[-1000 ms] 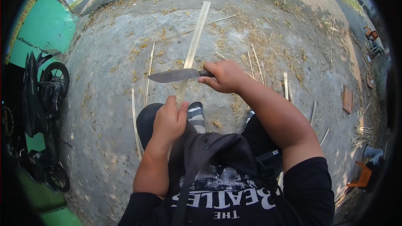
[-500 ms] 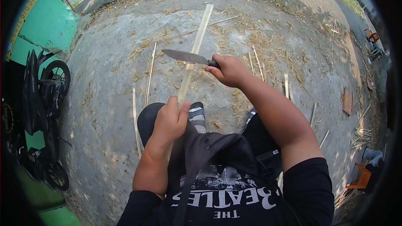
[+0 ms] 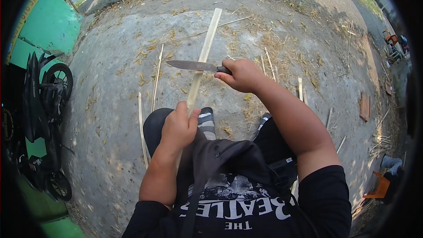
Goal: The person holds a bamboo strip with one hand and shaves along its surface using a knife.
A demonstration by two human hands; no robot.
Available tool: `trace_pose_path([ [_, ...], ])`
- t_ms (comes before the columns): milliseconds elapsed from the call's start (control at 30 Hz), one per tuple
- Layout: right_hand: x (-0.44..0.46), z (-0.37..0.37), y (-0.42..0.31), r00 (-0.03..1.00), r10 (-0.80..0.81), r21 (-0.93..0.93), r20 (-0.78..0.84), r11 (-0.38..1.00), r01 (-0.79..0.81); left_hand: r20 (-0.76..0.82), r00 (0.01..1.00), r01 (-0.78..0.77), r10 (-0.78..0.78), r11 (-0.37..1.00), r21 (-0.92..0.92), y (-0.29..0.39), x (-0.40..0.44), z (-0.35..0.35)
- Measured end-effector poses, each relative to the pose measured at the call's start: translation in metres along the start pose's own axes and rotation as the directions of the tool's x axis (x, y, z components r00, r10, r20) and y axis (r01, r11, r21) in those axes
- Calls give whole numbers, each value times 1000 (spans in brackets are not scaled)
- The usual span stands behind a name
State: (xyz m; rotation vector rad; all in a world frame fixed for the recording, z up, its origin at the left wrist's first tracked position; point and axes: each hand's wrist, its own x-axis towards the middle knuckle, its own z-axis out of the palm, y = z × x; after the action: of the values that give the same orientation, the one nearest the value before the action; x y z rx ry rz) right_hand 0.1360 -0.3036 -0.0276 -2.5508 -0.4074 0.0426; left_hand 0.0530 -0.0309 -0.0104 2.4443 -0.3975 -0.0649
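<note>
A long pale strip, apparently bamboo (image 3: 210,34), slants upward and away from my lap over the concrete. My left hand (image 3: 179,125) is wrapped round its lower part, thumb on the right side. In my right hand (image 3: 241,76) is the dark handle of a knife (image 3: 190,65), whose blade points left and lies across the strip, touching it or just above it. Below the blade the strip bends slightly.
Thin strips (image 3: 157,78) lie left and right of my legs. A black motorcycle (image 3: 39,101) stands by a green wall (image 3: 50,22) at left. At right are a brown block (image 3: 365,106), an orange chair (image 3: 378,186) and part of a seated person (image 3: 391,164).
My right hand and the knife first moved up and right along the strip, then dropped slightly lower. The strip's far end has dipped a little. My left hand has kept its hold.
</note>
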Motion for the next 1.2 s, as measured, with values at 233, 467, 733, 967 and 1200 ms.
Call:
trace_pose_path([
  [233, -7, 2, -3, 997, -72, -34, -23, 997, 71, -3, 1000, -26, 26, 1000, 17, 2, 1, 1],
  [467, -1, 5, 0, 997, -22, -5, -69, 1000, 22, 4, 1000, -9, 9, 1000, 25, 2, 2, 1],
  [733, 4, -2, 12, 998, 58, 22, -14, 998, -57, 35, 999, 5, -7, 999, 42, 1, 1, 2],
  [967, 0, 6, 11, 998, -40, 32, -40, 999, 41, 14, 1000, -21, 21, 999, -44, 2, 0, -1],
  [1200, 0, 8, 3, 988, -56, 79, -146, 995, 68, -9, 998, -59, 58, 998, -31, 0, 2, 0],
])
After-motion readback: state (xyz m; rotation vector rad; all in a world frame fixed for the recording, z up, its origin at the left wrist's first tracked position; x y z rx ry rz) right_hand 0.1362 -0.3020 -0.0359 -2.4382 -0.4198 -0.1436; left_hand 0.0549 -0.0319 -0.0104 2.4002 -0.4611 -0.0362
